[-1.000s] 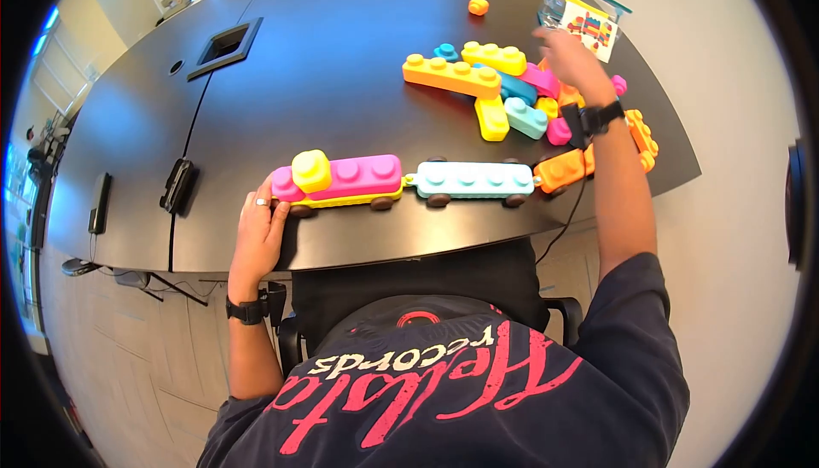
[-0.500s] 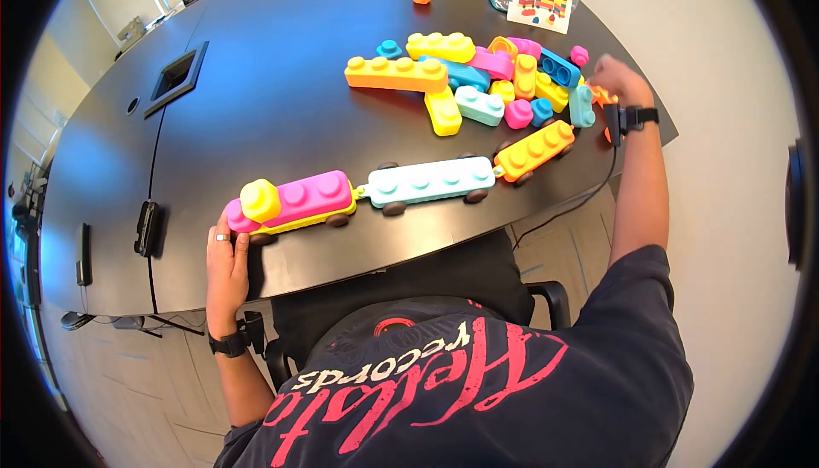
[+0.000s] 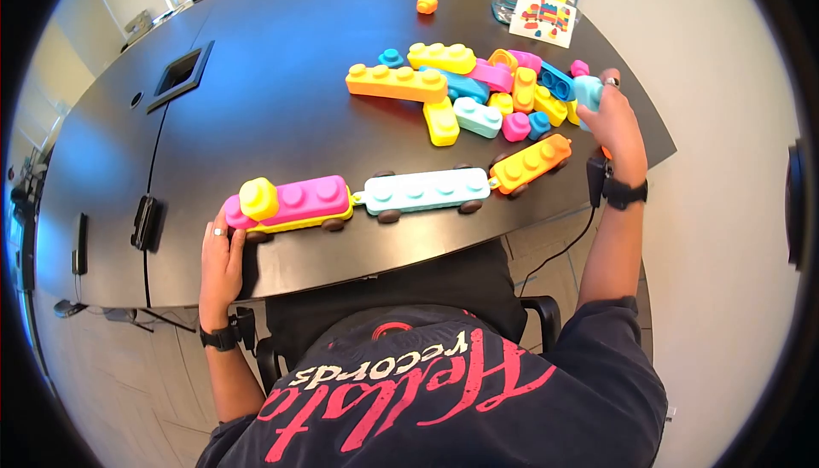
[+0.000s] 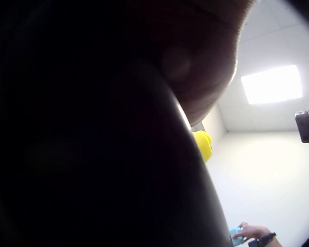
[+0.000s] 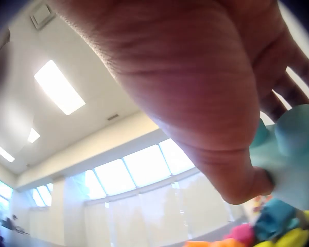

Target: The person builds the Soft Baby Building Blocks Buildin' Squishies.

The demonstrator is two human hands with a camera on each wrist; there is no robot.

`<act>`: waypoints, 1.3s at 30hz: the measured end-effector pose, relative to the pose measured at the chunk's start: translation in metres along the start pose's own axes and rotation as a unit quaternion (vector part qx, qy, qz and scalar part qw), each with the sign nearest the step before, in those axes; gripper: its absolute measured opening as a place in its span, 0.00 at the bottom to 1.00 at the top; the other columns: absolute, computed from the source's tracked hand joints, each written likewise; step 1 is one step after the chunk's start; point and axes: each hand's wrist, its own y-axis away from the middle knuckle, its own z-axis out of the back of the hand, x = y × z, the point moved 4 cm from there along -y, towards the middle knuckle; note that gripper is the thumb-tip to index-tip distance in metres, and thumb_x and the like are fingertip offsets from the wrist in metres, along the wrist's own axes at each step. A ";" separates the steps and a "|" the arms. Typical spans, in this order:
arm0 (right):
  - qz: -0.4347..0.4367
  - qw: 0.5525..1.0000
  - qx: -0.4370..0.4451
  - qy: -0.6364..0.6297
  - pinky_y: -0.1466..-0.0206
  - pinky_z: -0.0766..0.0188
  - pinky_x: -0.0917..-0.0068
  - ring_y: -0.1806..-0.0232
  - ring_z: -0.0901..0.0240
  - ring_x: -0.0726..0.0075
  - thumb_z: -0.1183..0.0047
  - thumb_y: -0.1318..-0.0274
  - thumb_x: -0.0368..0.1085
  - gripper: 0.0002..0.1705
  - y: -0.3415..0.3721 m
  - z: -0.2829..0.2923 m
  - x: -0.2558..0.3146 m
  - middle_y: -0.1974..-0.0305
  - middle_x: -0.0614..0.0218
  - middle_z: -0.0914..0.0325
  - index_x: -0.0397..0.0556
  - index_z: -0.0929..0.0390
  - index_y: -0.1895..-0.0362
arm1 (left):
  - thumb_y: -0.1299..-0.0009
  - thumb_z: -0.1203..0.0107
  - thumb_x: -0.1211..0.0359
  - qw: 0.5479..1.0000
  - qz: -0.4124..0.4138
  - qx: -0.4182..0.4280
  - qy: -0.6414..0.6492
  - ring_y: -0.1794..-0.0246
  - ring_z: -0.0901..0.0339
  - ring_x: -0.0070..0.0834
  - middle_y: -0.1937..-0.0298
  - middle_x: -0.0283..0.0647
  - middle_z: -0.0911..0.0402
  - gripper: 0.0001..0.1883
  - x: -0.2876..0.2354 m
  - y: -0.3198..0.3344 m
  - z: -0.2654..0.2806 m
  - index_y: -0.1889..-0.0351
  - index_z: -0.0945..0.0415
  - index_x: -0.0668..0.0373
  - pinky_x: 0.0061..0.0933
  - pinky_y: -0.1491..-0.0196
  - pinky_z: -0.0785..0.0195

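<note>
A toy train of building blocks lies along the table's near side. It has a pink and yellow engine with a yellow block on top, a light blue wagon and an orange wagon. My left hand holds the engine's front end, thumb on the near side; its far fingertips are hidden. At the right end of a block pile, my right hand grips a light blue block between thumb and fingers. In the right wrist view the thumb presses this studded block.
The pile holds a long orange block, a yellow block and several more. Behind it stand a clear bag and a picture card. A small orange block lies apart. A cable hangs from my right wrist.
My right hand has moved from near the card, around the pile's right side, and has taken hold of a light blue block there. The left hand has stayed at the engine. The head view has shifted.
</note>
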 end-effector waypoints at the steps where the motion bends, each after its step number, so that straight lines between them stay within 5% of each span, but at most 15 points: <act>1: 0.077 0.996 -0.004 -0.034 0.46 0.21 0.50 0.50 0.16 0.32 0.36 0.40 0.36 0.35 0.012 0.005 0.029 0.55 0.38 0.16 0.46 0.37 0.32 | 0.14 0.53 0.65 1.000 -0.021 -0.003 -0.008 0.40 0.24 0.52 0.41 0.55 0.20 0.23 0.002 0.001 0.001 0.24 0.31 0.61 0.45 0.35 0.32; 3: 0.186 0.975 0.060 -0.106 0.42 0.24 0.51 0.46 0.19 0.37 0.38 0.37 0.35 0.34 0.053 0.023 0.112 0.51 0.42 0.18 0.48 0.34 0.29 | 0.16 0.51 0.67 0.999 -0.042 0.008 -0.014 0.41 0.23 0.53 0.41 0.54 0.19 0.22 0.003 -0.001 0.003 0.25 0.30 0.61 0.46 0.36 0.31; 5: 0.385 0.899 0.050 -0.204 0.37 0.26 0.59 0.45 0.23 0.44 0.36 0.38 0.32 0.37 0.079 0.006 0.166 0.46 0.53 0.20 0.53 0.30 0.25 | 0.17 0.49 0.67 0.998 -0.053 -0.004 -0.018 0.42 0.23 0.54 0.40 0.53 0.18 0.22 -0.002 -0.001 0.005 0.26 0.29 0.61 0.47 0.37 0.31; 8: 0.487 0.841 0.058 -0.228 0.33 0.29 0.57 0.44 0.25 0.44 0.35 0.39 0.31 0.43 0.113 -0.014 0.236 0.44 0.55 0.23 0.58 0.32 0.20 | 0.17 0.49 0.65 0.999 -0.024 0.001 -0.028 0.42 0.24 0.53 0.39 0.51 0.18 0.23 0.002 -0.001 0.005 0.25 0.31 0.59 0.48 0.36 0.32; 11: 0.480 0.832 0.108 -0.258 0.34 0.29 0.56 0.41 0.25 0.44 0.35 0.37 0.36 0.39 0.127 -0.037 0.277 0.44 0.53 0.21 0.51 0.32 0.22 | 0.16 0.50 0.65 0.999 -0.011 0.010 -0.031 0.40 0.24 0.49 0.38 0.50 0.19 0.25 0.004 0.000 0.006 0.22 0.33 0.57 0.44 0.33 0.33; 17: 0.522 0.834 0.075 -0.162 0.42 0.24 0.54 0.43 0.24 0.49 0.39 0.33 0.41 0.32 0.143 -0.071 0.305 0.49 0.57 0.20 0.50 0.30 0.27 | 0.15 0.51 0.62 0.999 -0.017 -0.002 -0.033 0.42 0.25 0.50 0.41 0.49 0.18 0.24 0.003 0.000 0.003 0.23 0.33 0.57 0.48 0.35 0.32; 25: 0.487 0.833 0.125 -0.231 0.46 0.23 0.53 0.49 0.25 0.48 0.36 0.42 0.30 0.40 0.154 -0.083 0.306 0.51 0.56 0.23 0.56 0.32 0.25 | 0.14 0.51 0.62 0.999 -0.007 0.002 -0.031 0.43 0.24 0.49 0.42 0.49 0.18 0.24 0.002 0.000 0.003 0.24 0.32 0.57 0.48 0.35 0.32; 30: 0.487 0.830 0.162 -0.217 0.48 0.21 0.53 0.49 0.22 0.46 0.36 0.43 0.32 0.37 0.143 -0.086 0.311 0.53 0.55 0.23 0.55 0.30 0.28 | 0.15 0.51 0.63 1.000 -0.020 0.002 -0.017 0.42 0.25 0.50 0.40 0.49 0.19 0.24 0.002 0.000 0.003 0.24 0.32 0.59 0.48 0.35 0.33; 37: 0.493 0.854 0.111 -0.125 0.51 0.21 0.56 0.51 0.19 0.48 0.37 0.40 0.35 0.48 0.153 -0.086 0.308 0.50 0.53 0.24 0.63 0.41 0.15 | 0.15 0.51 0.64 1.000 -0.025 -0.005 -0.005 0.37 0.25 0.52 0.36 0.51 0.20 0.23 0.005 0.001 0.001 0.25 0.32 0.61 0.48 0.33 0.33; 39: 0.525 0.827 0.121 -0.161 0.51 0.21 0.56 0.52 0.20 0.49 0.37 0.40 0.35 0.50 0.151 -0.088 0.307 0.49 0.53 0.24 0.64 0.43 0.15 | 0.15 0.51 0.64 1.000 -0.022 0.001 -0.012 0.37 0.25 0.52 0.36 0.51 0.20 0.23 0.001 0.000 0.003 0.25 0.32 0.61 0.48 0.33 0.33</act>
